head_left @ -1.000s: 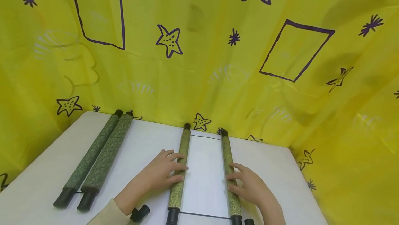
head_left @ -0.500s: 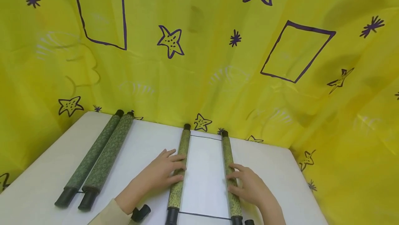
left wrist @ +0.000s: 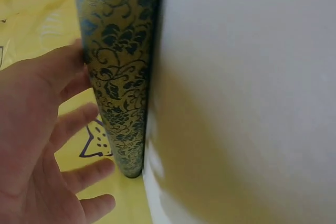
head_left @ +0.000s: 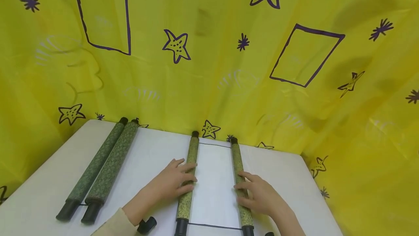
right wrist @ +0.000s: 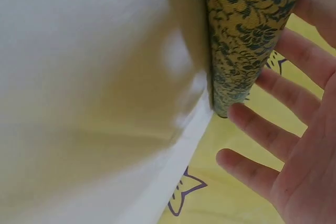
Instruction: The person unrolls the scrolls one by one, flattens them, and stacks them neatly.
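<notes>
A scroll lies partly unrolled, its two yellow-green rolls, the left roll (head_left: pixel 184 207) and the right roll (head_left: pixel 237 156), patterned with dark vines and ending in black knobs. Between them stretches a bright white sheet (head_left: pixel 214 188) with thin dark lines across both ends. My left hand (head_left: pixel 169 180) rests with spread fingers over the left roll. Over the right roll, from the other side, my right hand (head_left: pixel 264 195) lays its extended fingers. The left wrist view shows the left roll (left wrist: pixel 123 72) close up against fairly straight fingers (left wrist: pixel 86 174); the right wrist view matches, with fingers (right wrist: pixel 268 132) beside the roll.
Left of the hands lies another pair of rolls, dark green (head_left: pixel 108 167), close together with black knobs. All rest on a white table (head_left: pixel 278 170). Behind hangs a yellow curtain (head_left: pixel 209 83) printed with stars and frames. A black device (head_left: pixel 147 225) sits under my left wrist.
The fingertips of both hands reach slightly farther inward over the rolls. The head view has shifted a little; the rolls show hardly any displacement.
</notes>
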`<state>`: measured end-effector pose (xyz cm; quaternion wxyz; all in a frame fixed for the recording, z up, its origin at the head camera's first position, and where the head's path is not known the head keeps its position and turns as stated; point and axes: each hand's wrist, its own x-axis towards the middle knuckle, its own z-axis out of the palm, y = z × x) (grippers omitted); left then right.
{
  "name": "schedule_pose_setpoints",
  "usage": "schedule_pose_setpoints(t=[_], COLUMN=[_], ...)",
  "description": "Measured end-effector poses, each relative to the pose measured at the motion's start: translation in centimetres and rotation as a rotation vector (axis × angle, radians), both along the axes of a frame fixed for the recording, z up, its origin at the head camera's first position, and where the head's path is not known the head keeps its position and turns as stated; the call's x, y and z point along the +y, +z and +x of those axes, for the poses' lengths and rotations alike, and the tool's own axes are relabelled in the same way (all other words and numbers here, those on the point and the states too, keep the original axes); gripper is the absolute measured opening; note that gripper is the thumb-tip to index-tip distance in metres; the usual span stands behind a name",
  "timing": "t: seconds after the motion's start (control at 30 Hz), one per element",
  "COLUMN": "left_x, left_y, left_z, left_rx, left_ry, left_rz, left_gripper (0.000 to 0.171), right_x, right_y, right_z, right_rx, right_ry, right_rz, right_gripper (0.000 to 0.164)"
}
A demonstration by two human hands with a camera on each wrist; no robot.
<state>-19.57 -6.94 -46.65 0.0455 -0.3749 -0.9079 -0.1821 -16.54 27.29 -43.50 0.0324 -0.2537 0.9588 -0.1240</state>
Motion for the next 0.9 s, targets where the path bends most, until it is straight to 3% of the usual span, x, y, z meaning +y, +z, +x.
schedule_pose_setpoints(t=[0.23,0.9], left_x=[-0.5,-1.4], left_y=[0.0,0.4], left_z=[0.1,-0.1], left_rx=[-0.026,0.008], left_ry=[-0.025,-0.025], left_rz=[-0.028,-0.083], left_gripper=[0.030,0.036], right_x=[0.4,1.3], right_y=[-0.2,0.1], right_z=[0.2,0.3], right_rx=[0.018,0.022], right_ry=[0.015,0.026], right_rz=[0.009,0.051], right_gripper=[0.032,0.042])
